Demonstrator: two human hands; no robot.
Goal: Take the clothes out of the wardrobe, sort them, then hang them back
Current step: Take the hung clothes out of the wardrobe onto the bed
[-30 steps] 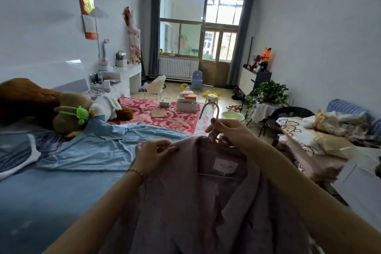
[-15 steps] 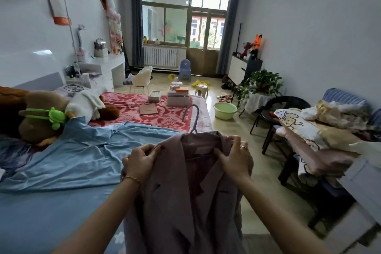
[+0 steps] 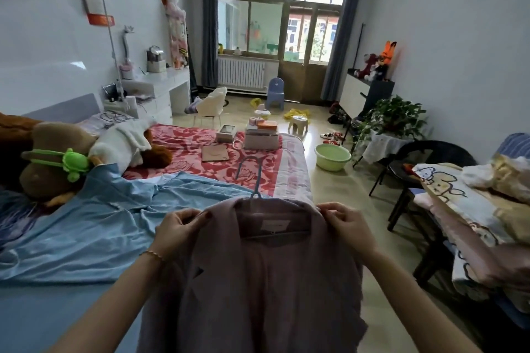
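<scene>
Both arms reach forward. The left hand point(image 3: 179, 228) and right hand point(image 3: 348, 225) each pinch a shoulder of the mauve jacket point(image 3: 258, 281), which hangs on a blue hanger point(image 3: 252, 178) above the bed's near corner. Behind lies a blue garment point(image 3: 94, 223) on the bed point(image 3: 292, 169). Beyond: green basin point(image 3: 332, 156), window point(image 3: 282, 6).

Two bare forearms reach into view from the bottom edge, with no sleeves visible. The left hand point(image 3: 179, 231) has a thin beaded bracelet point(image 3: 153, 254) around its wrist, and its thumbnail is painted dark red. The right hand point(image 3: 348, 225) has no bracelet or watch at the wrist.
</scene>
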